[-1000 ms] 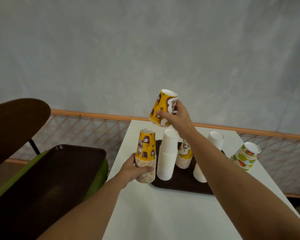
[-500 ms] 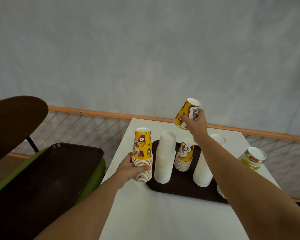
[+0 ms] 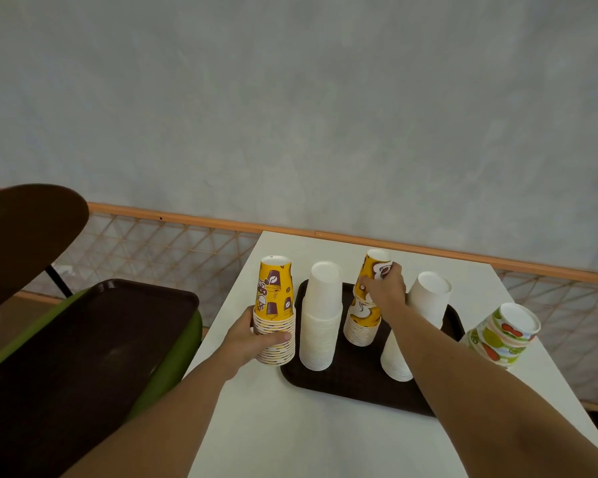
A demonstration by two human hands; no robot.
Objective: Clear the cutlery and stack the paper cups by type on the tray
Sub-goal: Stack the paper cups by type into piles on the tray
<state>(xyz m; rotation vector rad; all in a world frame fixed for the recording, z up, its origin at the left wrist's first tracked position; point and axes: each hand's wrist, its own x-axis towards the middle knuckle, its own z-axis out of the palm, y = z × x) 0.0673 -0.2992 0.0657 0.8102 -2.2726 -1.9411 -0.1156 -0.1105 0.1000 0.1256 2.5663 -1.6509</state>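
A dark brown tray (image 3: 353, 391) lies on the white table (image 3: 325, 443). My left hand (image 3: 252, 339) grips a stack of upside-down yellow cups (image 3: 275, 312) standing at the tray's left edge. My right hand (image 3: 385, 291) holds a single yellow cup (image 3: 373, 270) upside down, resting on top of a shorter yellow stack (image 3: 361, 326) on the tray. Two white cup stacks stand on the tray: one left (image 3: 321, 315), one right (image 3: 425, 305), the latter partly hidden by my forearm. A stack of fruit-patterned cups (image 3: 501, 334) leans off the tray's right side.
A second dark tray (image 3: 83, 346) lies on a green seat (image 3: 183, 343) to the left, beside a dark chair back (image 3: 25, 232). A wall with an orange rail and mesh (image 3: 173, 246) runs behind the table. No cutlery is in view.
My right hand has come down and toward me with the single yellow cup, from above the tray onto the short yellow stack. My left hand stays on its stack.
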